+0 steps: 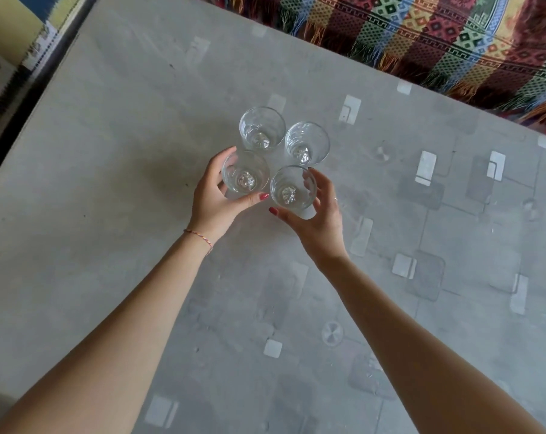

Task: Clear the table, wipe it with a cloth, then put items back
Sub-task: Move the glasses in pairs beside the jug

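On table (108,183), four upright glasses clustered; left hand (215,202) fingers curled around 9 o'clock glass (246,172), right hand (315,220) around 6 o'clock glass (293,187).

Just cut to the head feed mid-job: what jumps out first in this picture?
Four clear glasses stand clustered at the middle of the grey table. The left hand grips the near-left glass and the right hand grips the near-right glass; the far-left glass and far-right glass stand untouched. A bright patterned fringed blanket fills the top right beyond the table edge.
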